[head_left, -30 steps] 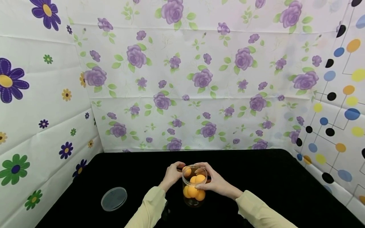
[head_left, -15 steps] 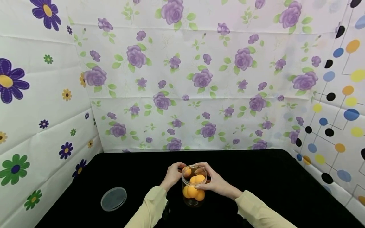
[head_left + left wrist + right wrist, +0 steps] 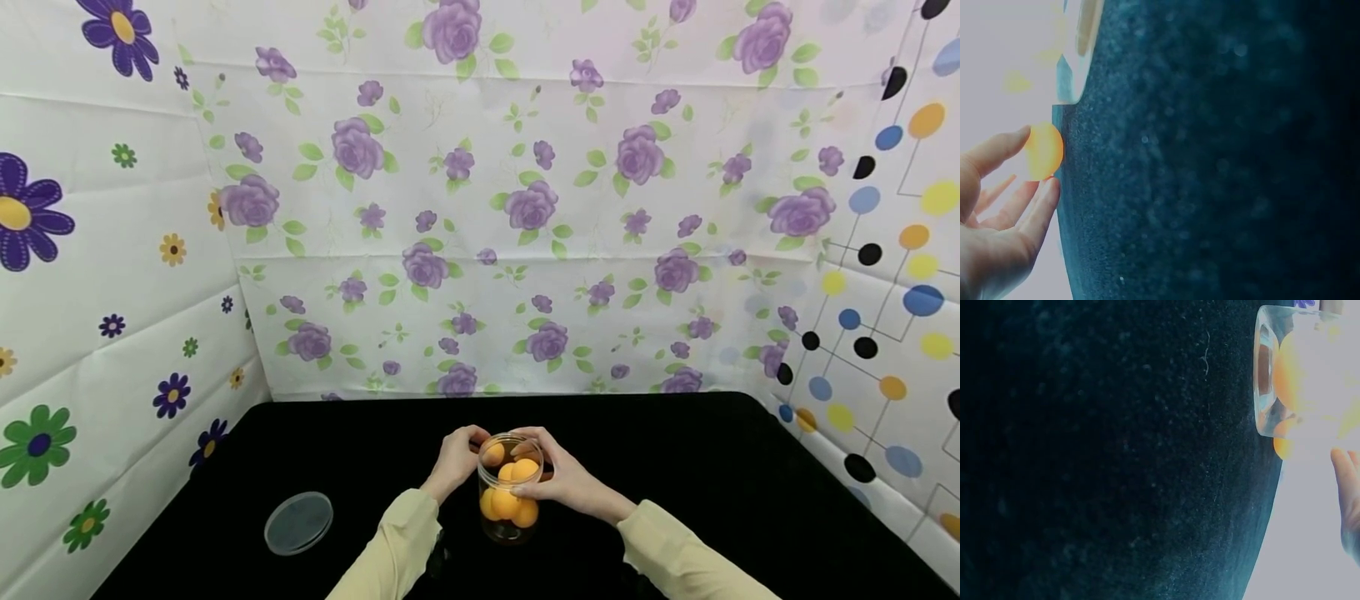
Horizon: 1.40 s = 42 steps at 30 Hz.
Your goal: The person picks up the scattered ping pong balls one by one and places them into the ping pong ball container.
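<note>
A clear jar [image 3: 508, 536] with several orange ping-pong balls [image 3: 506, 503] inside stands upright before me, its top uncovered. My right hand [image 3: 570, 483] grips its upper right side, thumb in front and fingers behind. Just behind the jar's left side, my left hand [image 3: 452, 460] pinches another ping-pong ball [image 3: 1045, 151] between thumb and fingertips. The left wrist view shows this grip, with the jar [image 3: 1069, 81] close by. In the right wrist view, only part of the right hand [image 3: 1349, 494] appears beside the glare-washed jar [image 3: 1265, 425].
A round translucent lid [image 3: 300, 525] lies flat on the black-covered table [image 3: 660, 450], left of the left forearm. A floral cloth [image 3: 480, 208] hangs behind the table, with patterned cloths along both sides.
</note>
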Each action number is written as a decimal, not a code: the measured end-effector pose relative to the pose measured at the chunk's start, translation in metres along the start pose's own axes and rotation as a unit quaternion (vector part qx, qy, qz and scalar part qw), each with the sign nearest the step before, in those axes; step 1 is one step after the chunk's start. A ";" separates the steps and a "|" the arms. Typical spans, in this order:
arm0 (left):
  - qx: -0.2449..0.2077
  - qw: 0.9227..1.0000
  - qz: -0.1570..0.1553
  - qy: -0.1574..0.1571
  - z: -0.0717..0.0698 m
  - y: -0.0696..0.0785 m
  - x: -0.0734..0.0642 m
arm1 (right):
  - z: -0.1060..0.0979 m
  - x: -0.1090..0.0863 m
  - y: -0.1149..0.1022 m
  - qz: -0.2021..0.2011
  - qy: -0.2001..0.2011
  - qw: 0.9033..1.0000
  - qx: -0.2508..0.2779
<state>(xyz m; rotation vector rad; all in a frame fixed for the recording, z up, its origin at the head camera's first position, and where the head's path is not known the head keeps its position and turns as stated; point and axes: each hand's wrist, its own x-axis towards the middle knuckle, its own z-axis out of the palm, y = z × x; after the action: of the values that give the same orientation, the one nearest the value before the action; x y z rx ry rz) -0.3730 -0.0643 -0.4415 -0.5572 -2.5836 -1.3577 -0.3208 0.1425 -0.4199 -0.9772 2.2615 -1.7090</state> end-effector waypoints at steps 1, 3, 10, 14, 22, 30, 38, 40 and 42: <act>-0.002 1.000 0.001 0.002 0.000 -0.001 0.000 | 0.000 0.000 0.001 0.001 0.000 1.000 0.000; -0.007 1.000 0.003 0.004 0.000 -0.002 0.000 | 0.000 0.000 0.000 0.005 0.000 1.000 0.003; -0.016 1.000 0.011 0.009 -0.002 -0.005 -0.001 | 0.002 -0.004 -0.021 0.019 -0.002 1.000 0.004; -0.017 1.000 0.011 0.010 -0.003 -0.005 -0.002 | 0.002 -0.006 -0.029 0.021 -0.005 1.000 0.004; -0.026 0.999 0.013 0.014 -0.007 -0.002 -0.003 | 0.003 -0.007 -0.031 0.023 -0.008 1.000 0.005; -0.032 0.999 0.019 0.019 -0.013 0.002 -0.005 | 0.001 -0.003 -0.019 0.010 -0.002 1.000 -0.001; -0.031 0.999 0.003 0.015 -0.017 0.002 -0.006 | 0.000 0.000 0.000 0.003 0.000 1.000 -0.009; -0.030 0.999 0.003 0.014 -0.017 0.002 -0.006 | -0.001 0.000 0.000 0.002 -0.001 1.000 -0.006; -0.030 0.999 0.005 0.014 -0.018 0.002 -0.006 | -0.001 -0.001 -0.001 0.004 -0.002 1.000 -0.005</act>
<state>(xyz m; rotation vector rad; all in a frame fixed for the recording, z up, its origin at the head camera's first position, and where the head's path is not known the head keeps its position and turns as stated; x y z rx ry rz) -0.3667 -0.0798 -0.4318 -0.5561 -2.5221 -1.4342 -0.3202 0.1435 -0.4194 -0.9725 2.2693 -1.6935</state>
